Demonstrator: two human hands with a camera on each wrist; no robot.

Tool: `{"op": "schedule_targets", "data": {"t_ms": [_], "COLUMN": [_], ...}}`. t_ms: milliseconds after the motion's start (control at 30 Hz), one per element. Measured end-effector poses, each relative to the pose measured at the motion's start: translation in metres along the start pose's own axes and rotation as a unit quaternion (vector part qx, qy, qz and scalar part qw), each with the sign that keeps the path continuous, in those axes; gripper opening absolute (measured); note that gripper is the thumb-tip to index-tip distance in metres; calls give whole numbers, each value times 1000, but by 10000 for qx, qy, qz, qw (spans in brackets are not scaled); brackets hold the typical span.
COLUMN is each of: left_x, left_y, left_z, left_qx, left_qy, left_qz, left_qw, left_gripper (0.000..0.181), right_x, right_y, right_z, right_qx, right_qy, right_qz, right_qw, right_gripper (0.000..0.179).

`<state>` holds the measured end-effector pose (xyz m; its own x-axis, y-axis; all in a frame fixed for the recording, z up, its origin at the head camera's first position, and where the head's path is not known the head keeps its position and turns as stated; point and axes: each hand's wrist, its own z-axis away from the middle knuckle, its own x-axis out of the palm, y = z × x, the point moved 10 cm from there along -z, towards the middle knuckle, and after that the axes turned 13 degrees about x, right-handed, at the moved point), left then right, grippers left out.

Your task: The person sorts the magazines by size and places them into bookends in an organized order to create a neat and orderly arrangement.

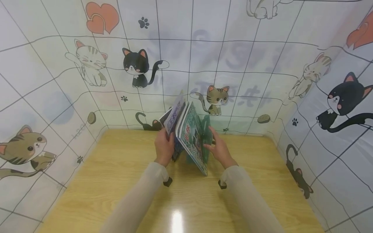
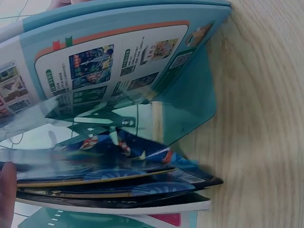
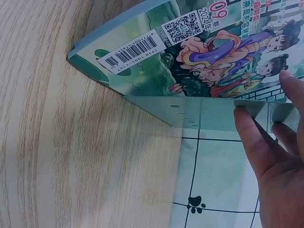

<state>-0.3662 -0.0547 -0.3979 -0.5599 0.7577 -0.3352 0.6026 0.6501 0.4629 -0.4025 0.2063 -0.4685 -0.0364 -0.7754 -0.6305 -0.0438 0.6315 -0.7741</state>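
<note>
My left hand [image 1: 164, 147] grips a group of thin books [image 1: 174, 116] at the left. In the left wrist view their dark blue lower corners [image 2: 156, 187] fan out, and the thumb [image 2: 7, 192] shows at the edge. Beside them stands a leaning stack of green-covered magazines [image 1: 190, 132]; a barcode and drawn figures show on its cover [image 3: 209, 61]. My right hand [image 1: 221, 150] holds the edge of a translucent green bookend [image 1: 207, 132] right of the magazines, its fingertips [image 3: 241, 116] on the panel. More of the bookend lies between the two groups, partly hidden.
A light wood-grain table [image 1: 125, 181] carries everything. White sheeting [image 1: 175, 64] with cat drawings and grid lines rises behind and at both sides, close behind the books. A light glare lies on the table's near part.
</note>
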Motion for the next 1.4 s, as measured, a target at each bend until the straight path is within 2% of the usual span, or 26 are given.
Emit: {"op": "schedule_targets", "data": {"t_ms": [100, 233, 367, 567, 767, 867, 967, 1200, 1267, 1400], "left_x": [0, 0, 2, 6, 8, 10, 13, 22, 22, 17], "left_y": [-1, -5, -10, -18, -19, -17, -16, -23, -23, -25], "left_z": [-2, -2, -1, 4, 9, 10, 10, 16, 16, 17], "left_qx": [-26, -244, -495, -650, -464, -329, -281, -569, -557, -598], "left_qy": [-11, -85, -159, -244, -186, -242, -437, -1144, -1150, -955], "left_qz": [8, 127, 198, 125, 45, -6, -94, -328, -333, -208], "left_qw": [10000, 9996, 9985, 9975, 9987, 9992, 9986, 9913, 9912, 9934], "left_gripper": [41, 73, 84, 70, 30, 19, 15, 22, 24, 24], "right_x": [-1, -1, 0, -1, 0, 0, 0, -1, -1, 0], "right_y": [1, 2, 1, -1, -2, -1, -2, -3, -3, -3], "right_z": [0, -1, -1, 0, 0, 0, 0, 1, 1, 1], "right_qx": [30, 65, 16, -25, -49, -15, -26, -27, -31, -11], "right_qy": [3, 13, 6, 39, 9, 13, 18, 44, 56, 60], "right_qz": [1, 58, 60, 84, 14, 21, -9, 37, 40, 40], "right_qw": [10000, 10000, 10000, 10000, 10000, 10000, 10000, 10000, 10000, 10000], "right_gripper": [91, 91, 91, 91, 92, 93, 93, 90, 91, 92]}}
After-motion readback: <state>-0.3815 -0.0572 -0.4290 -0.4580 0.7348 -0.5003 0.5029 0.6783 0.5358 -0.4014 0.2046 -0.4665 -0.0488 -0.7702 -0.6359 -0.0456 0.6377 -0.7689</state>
